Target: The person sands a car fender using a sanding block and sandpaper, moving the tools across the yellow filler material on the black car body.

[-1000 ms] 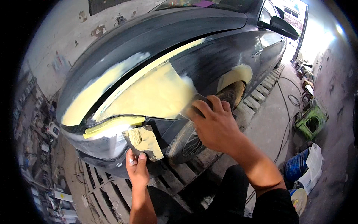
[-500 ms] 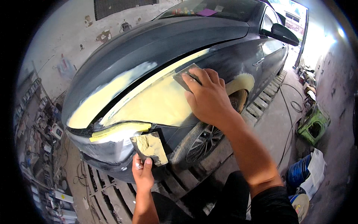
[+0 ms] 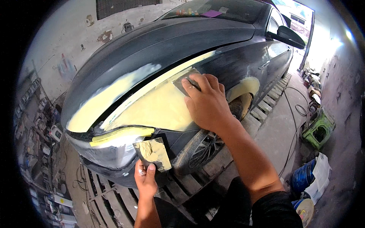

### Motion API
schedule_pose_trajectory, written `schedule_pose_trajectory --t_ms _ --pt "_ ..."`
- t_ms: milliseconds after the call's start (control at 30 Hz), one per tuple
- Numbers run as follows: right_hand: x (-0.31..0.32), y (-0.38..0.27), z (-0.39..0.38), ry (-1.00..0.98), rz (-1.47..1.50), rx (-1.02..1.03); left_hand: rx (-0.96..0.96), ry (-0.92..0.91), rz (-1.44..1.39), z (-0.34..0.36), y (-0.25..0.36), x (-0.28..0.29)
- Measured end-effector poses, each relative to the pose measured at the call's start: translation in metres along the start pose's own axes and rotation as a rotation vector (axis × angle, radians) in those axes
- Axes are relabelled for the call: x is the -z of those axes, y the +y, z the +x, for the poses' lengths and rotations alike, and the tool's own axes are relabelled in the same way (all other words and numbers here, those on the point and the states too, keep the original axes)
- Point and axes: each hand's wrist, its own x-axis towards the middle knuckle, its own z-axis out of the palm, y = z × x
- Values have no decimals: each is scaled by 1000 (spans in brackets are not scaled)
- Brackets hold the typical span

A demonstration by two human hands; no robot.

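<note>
My right hand [image 3: 207, 100] is closed on a flat grey filler spreader [image 3: 182, 84]. The spreader lies against the car's front fender, at the upper right of a broad patch of pale yellow body filler [image 3: 152, 104]. Lower down, my left hand [image 3: 145, 178] grips a square dark plate [image 3: 161, 167] by its near edge, thumb on top. A lump of yellow filler [image 3: 149, 150] sits on this plate, in front of the bumper. Another filler patch [image 3: 100, 100] covers part of the dark hood, and yellow tape [image 3: 121, 135] runs along the edge above the bumper.
The front wheel [image 3: 201, 152] is just right of the plate, above wooden slats [image 3: 125, 207]. A black side mirror [image 3: 287, 37] juts out at the upper right. On the right floor are a hose [image 3: 291, 117], a green frame [image 3: 318, 129] and a blue bucket [image 3: 302, 174].
My right hand and the spreader have slid slightly left and down across the fender filler. The left hand still holds the loaded plate in nearly the same place.
</note>
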Motion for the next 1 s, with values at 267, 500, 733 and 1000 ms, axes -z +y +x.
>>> schedule_pose_trajectory --t_ms 267,500,733,1000 --pt "-3 -1 4 58 25 -11 13 4 10 1 1 -1" --pt "8 1 2 57 1 -6 21 9 42 0 3 1" --pt "1 6 4 22 -22 -1 29 21 18 1 2 -1" --pt "30 13 6 -178 -30 19 45 67 60 0 4 -5"
